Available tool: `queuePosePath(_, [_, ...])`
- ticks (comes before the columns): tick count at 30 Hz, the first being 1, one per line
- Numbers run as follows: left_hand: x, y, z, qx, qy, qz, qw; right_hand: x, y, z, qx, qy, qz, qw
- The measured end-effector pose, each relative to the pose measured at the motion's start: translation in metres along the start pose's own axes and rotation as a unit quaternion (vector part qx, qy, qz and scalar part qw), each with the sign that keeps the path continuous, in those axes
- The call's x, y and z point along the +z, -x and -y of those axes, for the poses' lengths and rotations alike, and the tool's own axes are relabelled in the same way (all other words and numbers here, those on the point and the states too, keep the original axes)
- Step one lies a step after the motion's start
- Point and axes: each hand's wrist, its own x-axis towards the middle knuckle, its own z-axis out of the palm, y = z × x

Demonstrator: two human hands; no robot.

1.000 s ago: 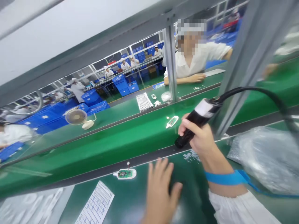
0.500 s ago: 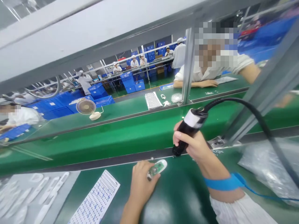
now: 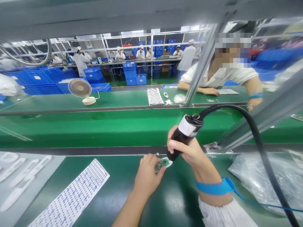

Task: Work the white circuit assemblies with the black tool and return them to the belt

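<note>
My right hand (image 3: 189,152) is wrapped round a black electric screwdriver (image 3: 183,134) with a white band and a thick black cable (image 3: 251,132). Its tip points down onto a small white casing with a green circuit board (image 3: 163,163). My left hand (image 3: 148,175) is closed on that casing and holds it on the dark green mat (image 3: 113,195). A blue wrist strap (image 3: 214,186) with a blue cord circles my right wrist.
A white label sheet (image 3: 73,198) lies at the left, with white plastic casings (image 3: 21,176) on a grey tray beyond it. A clear plastic bag (image 3: 267,171) sits at the right. Behind the green conveyor (image 3: 94,129), a person (image 3: 222,75) leans on the far bench beside a fan (image 3: 81,90).
My left hand went from lying flat on the mat to picking up the casing. The screwdriver has come down, its tip now on the board. The view levelled out.
</note>
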Motion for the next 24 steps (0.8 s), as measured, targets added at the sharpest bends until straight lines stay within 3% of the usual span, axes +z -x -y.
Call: queuePosePath(24, [0.0020, 0.0002, -0.0006, -0.012, -0.009, -0.007, 1.000, -0.0031, -0.0074, -0.0070, 0.062, 0.072, 0.074, 0.993])
